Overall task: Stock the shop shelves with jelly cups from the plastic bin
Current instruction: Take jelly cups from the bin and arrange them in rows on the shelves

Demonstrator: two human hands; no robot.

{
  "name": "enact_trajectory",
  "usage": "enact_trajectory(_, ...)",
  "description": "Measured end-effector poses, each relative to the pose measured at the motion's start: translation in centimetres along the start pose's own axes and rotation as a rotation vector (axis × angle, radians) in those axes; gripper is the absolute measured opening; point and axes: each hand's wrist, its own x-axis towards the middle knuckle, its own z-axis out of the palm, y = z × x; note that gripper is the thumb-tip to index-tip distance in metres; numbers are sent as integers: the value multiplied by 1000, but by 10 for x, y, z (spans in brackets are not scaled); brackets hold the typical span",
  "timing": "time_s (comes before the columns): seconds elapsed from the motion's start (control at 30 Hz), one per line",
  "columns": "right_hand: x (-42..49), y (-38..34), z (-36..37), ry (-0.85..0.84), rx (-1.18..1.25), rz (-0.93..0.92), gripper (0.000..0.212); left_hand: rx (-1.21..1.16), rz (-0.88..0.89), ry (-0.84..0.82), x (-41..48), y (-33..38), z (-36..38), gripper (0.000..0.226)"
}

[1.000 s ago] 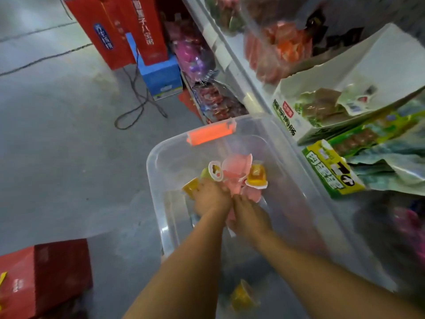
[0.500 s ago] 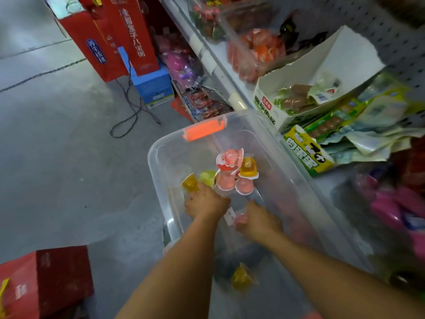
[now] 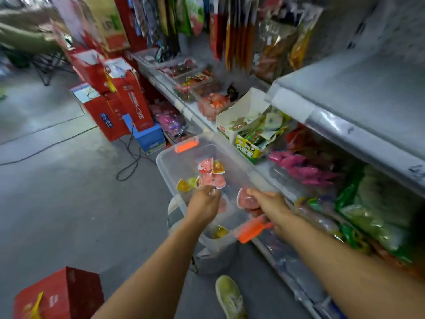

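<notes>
Over bin [image 3: 171,165], right hand [image 3: 269,203] gripping pink cup [image 3: 245,199], left hand [image 3: 203,203] curling knuckles-up against cup cluster [image 3: 210,173], its grasp hidden, cannot tell, both forearms extending forward

1. At centre frame the left hand [image 3: 203,203] curls knuckles-up over the plastic bin [image 3: 170,162]. Its fingertips are blurred, so whether they hold anything cannot be told.
2. The right hand [image 3: 269,203] grips a pink jelly cup [image 3: 246,199], thumb on top. The fingers beneath it are hidden.
3. The upper left of the frame is smeared by motion blur.
4. The bottom edge cuts off the red box [image 3: 57,295] at lower left and the shoe [image 3: 230,298].
5. Print on the hanging packets [image 3: 230,31] along the top is unreadable.
</notes>
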Motion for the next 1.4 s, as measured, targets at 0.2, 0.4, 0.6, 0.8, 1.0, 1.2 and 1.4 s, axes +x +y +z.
enact_trajectory(0.2, -126, 3, -68, -47, 335, -46, 26, -69, 165, -47, -131, 67, -16, 23)
enact_trajectory(0.4, -234, 8, -136, -89, 314, -127, 35, -74, 314, -237, -227, 112, -4, 18)
enact_trajectory(0.6, -319, 13, -213, -88, 207, -227, 18, 15, 437, -280, -288, 163, 29, 23)
enact_trajectory(0.8, -405, 37, -291, 95, 218, -282, 37, 43, 588, -345, -364, 228, 73, 35)
enact_trajectory(1.0, -511, 80, -392, 285, 175, -396, 21, 49, 725, -377, -467, 284, 134, 34)
enact_trajectory(1.2, -622, 145, -494, 433, 149, -448, 44, -13, 765, -409, -585, 323, 206, 23)
enact_trajectory(1.4, -725, 194, -596, 572, 142, -481, 44, -47, 887, -509, -700, 377, 267, 22)
